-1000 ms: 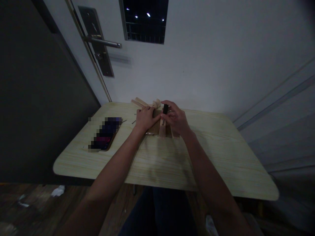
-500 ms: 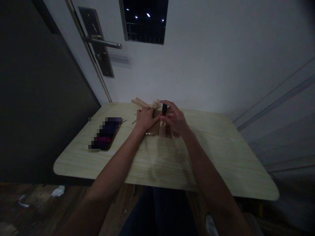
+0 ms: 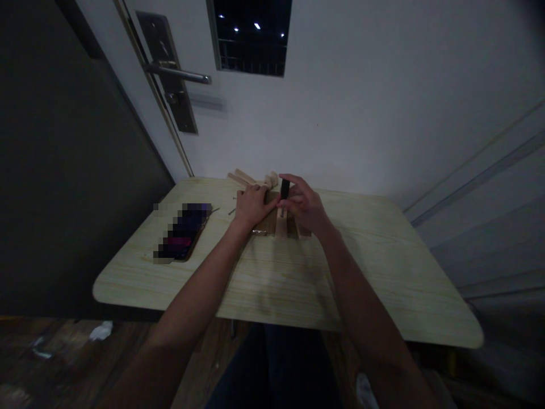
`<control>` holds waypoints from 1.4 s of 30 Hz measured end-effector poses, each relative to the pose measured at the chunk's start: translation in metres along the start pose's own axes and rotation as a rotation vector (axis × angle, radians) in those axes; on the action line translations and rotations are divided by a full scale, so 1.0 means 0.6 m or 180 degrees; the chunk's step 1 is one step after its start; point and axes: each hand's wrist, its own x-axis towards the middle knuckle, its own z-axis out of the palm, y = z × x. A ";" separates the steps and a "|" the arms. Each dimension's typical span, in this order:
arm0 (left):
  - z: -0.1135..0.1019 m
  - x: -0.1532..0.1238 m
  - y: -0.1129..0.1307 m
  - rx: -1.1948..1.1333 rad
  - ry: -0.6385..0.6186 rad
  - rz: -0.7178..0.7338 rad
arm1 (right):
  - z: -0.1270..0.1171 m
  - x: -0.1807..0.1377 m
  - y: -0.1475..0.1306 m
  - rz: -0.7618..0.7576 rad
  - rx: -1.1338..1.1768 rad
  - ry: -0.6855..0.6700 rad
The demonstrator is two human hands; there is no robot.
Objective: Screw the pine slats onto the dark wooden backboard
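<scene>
Black-handled tool [image 3: 285, 188] partly behind fingers [image 3: 291, 205]

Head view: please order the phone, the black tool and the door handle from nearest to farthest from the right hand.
1. Black tool: held in the right hand.
2. Phone: to the left, on the table.
3. Door handle: upper left, beyond the table.

Pale bench [image 3: 392, 272] with wood grain and rounded front corners. Toward its left lies a phone [image 3: 187, 230], partly blurred into blocks, a thin rod [image 3: 216, 209] just beside its far end. Near the middle rests a brown board [image 3: 264, 225], partly covered. Behind it sit light wooden sticks [image 3: 238, 178] and a rounded wooden piece [image 3: 271, 180].
</scene>
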 end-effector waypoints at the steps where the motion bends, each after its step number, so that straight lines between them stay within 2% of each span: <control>1: -0.001 0.000 0.001 -0.0003 -0.0005 0.0002 | 0.001 0.001 0.002 0.0044 -0.0042 0.0018; 8: 0.001 -0.001 -0.001 -0.0039 0.0029 0.0023 | 0.004 -0.001 -0.004 -0.0098 -0.0244 0.0077; 13: 0.005 -0.001 -0.002 -0.0067 0.0052 0.0024 | 0.000 -0.006 -0.011 0.0028 -0.0157 -0.0140; 23: 0.006 0.001 -0.003 -0.0033 0.0014 -0.0011 | 0.000 0.000 -0.001 -0.0089 -0.0404 0.0093; 34: 0.010 0.000 -0.004 -0.0057 0.0133 0.0044 | -0.003 -0.006 -0.016 -0.0130 -0.0087 -0.0051; 42: 0.006 0.000 -0.003 -0.0001 0.0067 0.0051 | 0.001 0.002 0.001 -0.0111 -0.0319 0.0225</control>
